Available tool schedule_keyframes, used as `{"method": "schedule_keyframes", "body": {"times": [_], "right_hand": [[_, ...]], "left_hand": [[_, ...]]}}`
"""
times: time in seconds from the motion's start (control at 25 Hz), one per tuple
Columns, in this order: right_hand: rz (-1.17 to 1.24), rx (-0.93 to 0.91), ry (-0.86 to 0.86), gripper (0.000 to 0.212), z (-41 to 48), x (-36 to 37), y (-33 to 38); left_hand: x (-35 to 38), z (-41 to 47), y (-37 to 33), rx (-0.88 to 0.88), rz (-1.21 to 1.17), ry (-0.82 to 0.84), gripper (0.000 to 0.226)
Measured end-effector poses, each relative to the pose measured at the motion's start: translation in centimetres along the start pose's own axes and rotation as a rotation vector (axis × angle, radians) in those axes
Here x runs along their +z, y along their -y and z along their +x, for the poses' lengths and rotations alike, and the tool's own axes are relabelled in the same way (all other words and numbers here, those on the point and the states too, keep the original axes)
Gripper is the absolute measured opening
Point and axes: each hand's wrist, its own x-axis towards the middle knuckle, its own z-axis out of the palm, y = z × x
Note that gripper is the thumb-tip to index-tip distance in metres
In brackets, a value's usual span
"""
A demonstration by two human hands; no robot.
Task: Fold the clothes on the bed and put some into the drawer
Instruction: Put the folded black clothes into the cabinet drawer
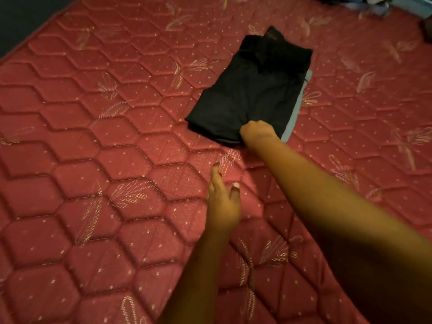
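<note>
Landmark for positions: folded dark garment [252, 90], lying flat on the red quilted mattress [93, 136].

Right hand [257, 132]: at the near edge of the dark garment, closed in a fist-like pinch on the fabric there; fingertips are tucked under and hidden, so how deep the hold goes cannot be told.

Left hand [223, 202]: nearer the camera than the dark garment, apart from it, over bare mattress. Fingers loosely spread, thumb out, nothing in it.

Under the dark garment a pale blue-grey piece [295, 113] shows along its right side and near corner; it looks folded too, so this is probably a small stack.

Beyond the garment, at the far right corner of the bed, a blurred heap of cloth [374, 3]; contents not legible.

Progress, judged: at least one item is folded, likely two. Heap at the corner suggests more folding remains. No drawer in view; nothing shown as put away. The grip on the stack edge may be for squaring it or for lifting; cannot say which.
</note>
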Motion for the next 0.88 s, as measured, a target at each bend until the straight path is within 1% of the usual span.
{"method": "schedule_keyframes", "body": {"times": [0.08, 0.2, 0.24, 0.28, 0.32, 0.36, 0.44, 0.48, 0.52, 0.56, 0.6, 0.64, 0.68, 0.72, 0.76, 0.8, 0.84, 0.88], "right_hand": [[0.091, -0.063, 0.052, 0.038, -3.2, 0.3, 2.7], [0.264, -0.169, 0.175, 0.036, -8.6, 1.2, 7.1], [0.327, -0.214, 0.217, 0.036, -10.5, 1.6, 8.5], [0.374, -0.278, 0.265, 0.035, -12.5, 2.1, 9.8], [0.399, -0.361, 0.32, 0.035, -14.5, 2.5, 11.0], [0.386, -0.451, 0.403, 0.035, -16.3, 3.0, 12.1], [0.374, -0.639, 0.59, 0.04, -19.0, 4.7, 13.4], [0.472, -0.713, 0.685, 0.044, -19.6, 5.5, 13.4], [0.682, -0.705, 0.761, 0.047, -19.9, 6.6, 12.8], [0.959, -0.589, 0.777, 0.048, -20.0, 7.4, 11.7], [1.235, -0.395, 0.659, 0.048, -20.2, 8.1, 10.4], [1.427, -0.114, 0.404, 0.045, -20.2, 9.2, 8.9], [1.503, 0.188, 0.113, 0.045, -19.9, 10.5, 7.7], [1.511, 0.45, -0.082, 0.051, -19.5, 11.5, 6.8], [1.52, 0.625, -0.152, 0.065, -19.1, 11.8, 6.6], [1.551, 0.731, -0.131, 0.08, -18.7, 11.9, 7.0], [1.56, 0.801, -0.088, 0.093, -18.4, 11.7, 7.9], [1.571, 0.87, -0.083, 0.102, -18.1, 11.7, 8.7]], "left_hand": [[-0.8, -0.8, -0.5, 0.025, 0.033, -0.122, 0.06], [-3.7, -1.7, -1.2, 0.215, 0.128, -0.427, 0.051], [-4.7, -1.9, -1.2, 0.246, 0.183, -0.491, 0.049], [-5.8, -2.0, -1.2, 0.247, 0.258, -0.515, 0.048], [-6.7, -2.1, -1.1, 0.209, 0.342, -0.492, 0.046], [-7.5, -2.2, -0.7, 0.141, 0.431, -0.436, 0.047], [-8.5, -1.9, 0.9, 0.008, 0.615, -0.289, 0.061], [-9.2, -1.7, 2.0, -0.067, 0.667, -0.219, 0.071], [-9.9, -1.8, 3.0, -0.134, 0.669, -0.176, 0.082], [-10.5, -1.8, 4.2, -0.194, 0.617, -0.155, 0.093], [-11.2, -1.8, 5.1, -0.234, 0.554, -0.149, 0.1], [-11.9, -1.7, 5.6, -0.26, 0.51, -0.139, 0.102], [-12.5, -1.5, 6.0, -0.281, 0.485, -0.12, 0.101], [-13.0, -1.1, 6.0, -0.308, 0.45, -0.088, 0.098], [-13.3, -0.7, 6.1, -0.351, 0.394, -0.061, 0.095], [-13.5, -0.3, 6.2, -0.397, 0.338, -0.032, 0.089], [-13.9, -0.1, 6.1, -0.422, 0.289, 0.007, 0.08], [-14.1, 0.0, 6.0, -0.436, 0.238, 0.054, 0.073]]}}
